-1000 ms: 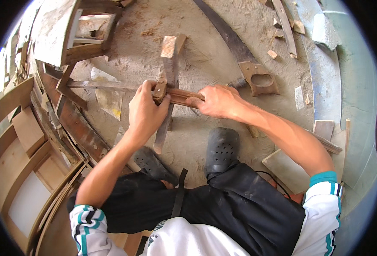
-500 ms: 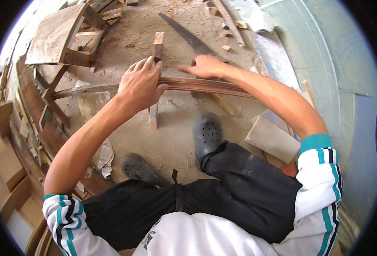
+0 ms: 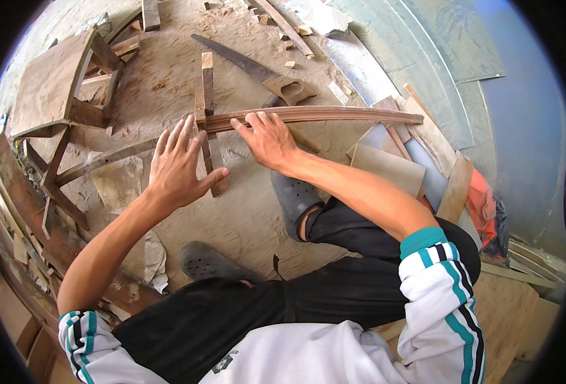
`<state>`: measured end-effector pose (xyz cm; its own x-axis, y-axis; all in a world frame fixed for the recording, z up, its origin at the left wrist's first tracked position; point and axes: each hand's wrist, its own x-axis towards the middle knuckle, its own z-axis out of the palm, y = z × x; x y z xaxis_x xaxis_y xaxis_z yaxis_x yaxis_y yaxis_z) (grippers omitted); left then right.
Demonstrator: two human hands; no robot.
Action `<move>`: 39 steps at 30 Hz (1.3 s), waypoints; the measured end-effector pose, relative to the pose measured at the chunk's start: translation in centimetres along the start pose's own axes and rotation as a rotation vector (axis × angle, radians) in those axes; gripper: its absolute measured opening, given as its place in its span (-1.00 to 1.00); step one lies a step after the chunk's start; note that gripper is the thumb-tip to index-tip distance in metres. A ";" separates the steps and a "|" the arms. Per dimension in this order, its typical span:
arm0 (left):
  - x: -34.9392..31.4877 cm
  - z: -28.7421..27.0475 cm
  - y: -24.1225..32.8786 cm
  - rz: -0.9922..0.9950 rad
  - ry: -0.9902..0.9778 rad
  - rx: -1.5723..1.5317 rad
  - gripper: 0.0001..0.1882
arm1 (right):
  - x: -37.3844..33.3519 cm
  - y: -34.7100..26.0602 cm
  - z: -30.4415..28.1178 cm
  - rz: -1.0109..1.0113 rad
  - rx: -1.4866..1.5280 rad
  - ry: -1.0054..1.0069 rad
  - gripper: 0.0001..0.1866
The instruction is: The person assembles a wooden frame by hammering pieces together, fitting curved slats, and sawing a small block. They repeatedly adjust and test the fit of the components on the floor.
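Observation:
A long reddish-brown grooved wooden moulding (image 3: 353, 114) runs rightward from a crosspiece (image 3: 208, 83) of wood. My right hand (image 3: 265, 142) is on the moulding near its left end, thumb toward the crosspiece and fingers bent over the strip. My left hand (image 3: 177, 160) is open, thumb spread, over the left side of the crosspiece; whether it touches the wood I cannot tell. A narrower curved bar (image 3: 113, 157) leads left from beneath that hand. Beyond the moulding lies a handsaw (image 3: 247, 64) with a wooden handle. A hammer's wooden handle (image 3: 304, 140) shows beneath the moulding.
At the far left a wooden chair-like frame (image 3: 55, 83) lies tipped over. Board offcuts (image 3: 385, 169) and an orange bag (image 3: 481, 201) sit at the right, beside glass sheets (image 3: 417, 70). Scrap wood lines the left. My shoe (image 3: 295, 201) is just below the hammer.
My right hand has moved from beside the saw handle onto the moulding. My left hand has lifted its fingers off the crosspiece's edge and spread them. The view has swung to the right.

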<state>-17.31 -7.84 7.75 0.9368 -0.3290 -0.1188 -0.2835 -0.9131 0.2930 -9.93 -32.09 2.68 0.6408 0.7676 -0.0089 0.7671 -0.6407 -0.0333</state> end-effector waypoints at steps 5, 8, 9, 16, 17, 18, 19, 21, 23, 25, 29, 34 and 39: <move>-0.8 1.7 -1.9 -0.115 0.018 -0.006 0.12 | 1.6 -0.9 1.8 -0.053 0.101 0.191 -0.55; -0.2 1.8 -2.6 -0.140 -0.045 0.035 0.11 | 2.4 -1.5 2.0 0.009 0.175 0.168 -0.60; 0.0 2.1 -3.0 -0.138 -0.046 0.040 0.09 | 2.7 -1.6 2.0 0.020 0.171 0.173 -0.61; 1.0 3.1 -5.0 -0.132 -0.110 0.022 -0.11 | 3.9 -0.5 3.1 -0.043 0.200 0.253 -0.67; 1.1 3.1 -5.1 -0.122 -0.130 0.028 -0.13 | 4.0 -0.2 3.2 -0.061 0.215 0.260 -0.68; 1.0 3.2 -5.1 -0.121 -0.129 0.038 -0.14 | 4.0 0.0 3.1 -0.077 0.230 0.265 -0.69; 1.0 3.4 -5.1 -0.120 -0.127 0.049 -0.15 | 4.0 0.1 3.1 -0.093 0.245 0.271 -0.69; 0.9 3.8 -5.1 -0.113 -0.118 0.069 -0.15 | 3.9 0.2 3.2 -0.110 0.225 0.285 -0.70; 0.9 4.1 -5.1 -0.100 -0.101 0.088 -0.14 | 3.8 0.0 3.4 -0.110 0.211 0.302 -0.70; 0.9 4.0 -4.9 -0.101 -0.098 0.084 -0.13 | 3.6 -0.2 3.7 -0.092 0.200 0.321 -0.70; 1.1 4.0 -4.7 -0.097 -0.112 0.083 -0.11 | 3.4 0.0 3.6 -0.107 0.225 0.312 -0.68; 1.5 3.6 -4.9 -0.095 -0.122 0.093 -0.14 | 3.2 0.2 2.9 -0.162 0.238 0.314 -0.57; 2.5 3.4 -6.1 -0.044 -0.076 0.007 -0.31 | 4.2 0.6 2.2 -0.031 0.468 0.168 -0.35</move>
<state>-13.91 -3.90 2.46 0.9302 -0.3057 -0.2030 -0.2442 -0.9287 0.2791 -6.90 -29.22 0.42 0.6436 0.7487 0.1587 0.7142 -0.5131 -0.4761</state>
